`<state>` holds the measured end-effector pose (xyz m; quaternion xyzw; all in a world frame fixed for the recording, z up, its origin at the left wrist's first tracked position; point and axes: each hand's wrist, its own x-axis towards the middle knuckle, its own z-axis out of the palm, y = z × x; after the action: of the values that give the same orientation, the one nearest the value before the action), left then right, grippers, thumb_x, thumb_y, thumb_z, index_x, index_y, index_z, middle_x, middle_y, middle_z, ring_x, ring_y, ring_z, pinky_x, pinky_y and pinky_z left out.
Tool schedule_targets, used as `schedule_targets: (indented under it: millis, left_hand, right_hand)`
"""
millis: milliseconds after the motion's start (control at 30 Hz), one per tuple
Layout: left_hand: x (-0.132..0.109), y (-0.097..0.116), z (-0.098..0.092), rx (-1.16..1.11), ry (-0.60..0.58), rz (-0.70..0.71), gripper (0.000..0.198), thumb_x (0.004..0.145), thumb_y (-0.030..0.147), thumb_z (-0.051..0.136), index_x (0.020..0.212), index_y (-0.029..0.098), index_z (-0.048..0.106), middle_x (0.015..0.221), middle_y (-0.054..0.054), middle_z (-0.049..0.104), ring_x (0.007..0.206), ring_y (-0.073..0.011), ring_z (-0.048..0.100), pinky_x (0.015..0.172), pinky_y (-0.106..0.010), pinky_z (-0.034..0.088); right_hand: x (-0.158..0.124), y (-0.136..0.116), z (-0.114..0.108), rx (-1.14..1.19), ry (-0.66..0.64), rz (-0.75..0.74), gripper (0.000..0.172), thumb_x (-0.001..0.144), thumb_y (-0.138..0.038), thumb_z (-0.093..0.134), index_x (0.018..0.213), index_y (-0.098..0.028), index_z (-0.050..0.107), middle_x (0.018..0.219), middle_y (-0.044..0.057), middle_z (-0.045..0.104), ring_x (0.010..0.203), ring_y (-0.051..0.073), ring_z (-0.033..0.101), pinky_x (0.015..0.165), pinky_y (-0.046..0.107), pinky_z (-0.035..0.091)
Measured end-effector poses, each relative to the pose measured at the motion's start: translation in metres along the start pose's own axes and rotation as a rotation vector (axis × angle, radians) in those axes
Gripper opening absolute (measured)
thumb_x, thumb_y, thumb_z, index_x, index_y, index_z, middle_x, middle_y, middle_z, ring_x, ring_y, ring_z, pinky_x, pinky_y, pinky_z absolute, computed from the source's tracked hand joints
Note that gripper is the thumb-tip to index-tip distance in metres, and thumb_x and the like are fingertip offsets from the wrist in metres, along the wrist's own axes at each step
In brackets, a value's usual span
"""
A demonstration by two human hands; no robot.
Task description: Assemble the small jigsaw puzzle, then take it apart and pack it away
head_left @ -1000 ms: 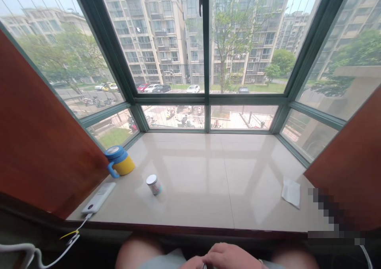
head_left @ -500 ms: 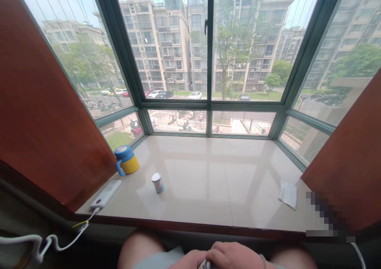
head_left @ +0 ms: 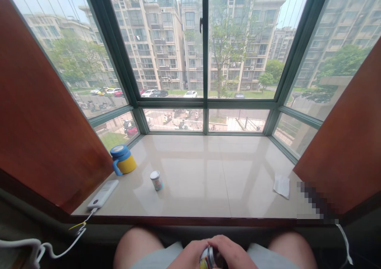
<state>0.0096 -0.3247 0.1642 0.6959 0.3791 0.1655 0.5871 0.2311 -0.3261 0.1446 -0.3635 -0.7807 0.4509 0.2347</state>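
Observation:
Low in the view, between my knees, both hands are wrapped around a small can (head_left: pixel 204 258) with a coloured label and a silver rim. My left hand (head_left: pixel 191 254) grips its left side. My right hand (head_left: pixel 231 250) curls over its right end, where a dark part shows beside the rim. The fingertips and the can's lower part are mostly hidden. Another small can (head_left: pixel 156 181), with a white lid and a printed label, stands upright on the sill, away from both hands.
A blue and yellow mug (head_left: pixel 123 160) stands at the sill's left beside a white power bank (head_left: pixel 102 194) with a cable (head_left: pixel 74 243) hanging off the edge. A white paper packet (head_left: pixel 281 186) lies at the right, near a blurred-out dark object. Windows surround the pale sill (head_left: pixel 190 197).
The view has shifted slightly. My hands and the can between them have come up a little, so more of the can's label and rim shows. Things on the sill stay in place.

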Motion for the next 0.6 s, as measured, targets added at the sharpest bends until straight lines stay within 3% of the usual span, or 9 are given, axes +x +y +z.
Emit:
schedule_targets:
  millis: [200, 367, 467, 533, 600]
  left_hand:
    - [0.001, 0.008, -0.002, -0.092, -0.135, -0.009, 0.046, 0.068, 0.056, 0.081, 0.1, 0.025, 0.07, 0.089, 0.003, 0.067, 0.092, -0.0223, 0.06, 0.086, -0.029, 0.051]
    - [-0.001, 0.005, 0.001, -0.094, -0.113, -0.007, 0.042, 0.07, 0.056, 0.078, 0.095, 0.024, 0.069, 0.085, 0.003, 0.065, 0.091, -0.0211, 0.06, 0.084, -0.027, 0.051]
    - [-0.007, 0.009, 0.003, -0.071, -0.08, 0.009, 0.039, 0.072, 0.055, 0.076, 0.093, 0.023, 0.068, 0.085, 0.003, 0.065, 0.091, -0.0213, 0.06, 0.083, -0.028, 0.051]
    - [-0.01, 0.016, 0.004, -0.056, -0.081, 0.018, 0.036, 0.075, 0.054, 0.073, 0.091, 0.022, 0.068, 0.085, 0.003, 0.065, 0.092, -0.0214, 0.06, 0.084, -0.028, 0.051]
    - [-0.011, 0.022, 0.005, -0.048, -0.083, 0.023, 0.035, 0.078, 0.054, 0.069, 0.091, 0.022, 0.068, 0.084, 0.003, 0.064, 0.093, -0.0218, 0.06, 0.085, -0.028, 0.051]
  right_hand:
    - [0.002, -0.033, -0.019, 0.171, -0.129, -0.29, 0.067, 0.091, -0.079, 0.049, 0.134, -0.03, 0.066, 0.129, 0.008, 0.07, 0.122, 0.025, 0.066, 0.108, 0.033, 0.048]
    - [0.001, -0.038, -0.023, 0.05, -0.151, -0.373, 0.051, 0.103, -0.062, 0.044, 0.14, -0.03, 0.06, 0.129, 0.006, 0.07, 0.119, 0.02, 0.067, 0.104, 0.027, 0.05]
    - [-0.002, -0.02, -0.011, -0.275, -0.051, -0.405, 0.037, 0.107, -0.046, 0.044, 0.136, -0.028, 0.059, 0.12, 0.005, 0.073, 0.104, 0.015, 0.071, 0.09, 0.021, 0.053]
    - [-0.002, -0.007, 0.0, -0.541, 0.088, -0.488, 0.026, 0.107, -0.039, 0.044, 0.119, -0.024, 0.062, 0.097, 0.004, 0.074, 0.081, 0.013, 0.069, 0.071, 0.019, 0.051]
    - [-0.001, 0.004, 0.01, -0.749, 0.254, -0.588, 0.024, 0.107, -0.031, 0.039, 0.096, -0.022, 0.058, 0.073, 0.0, 0.066, 0.058, 0.012, 0.058, 0.054, 0.02, 0.041]
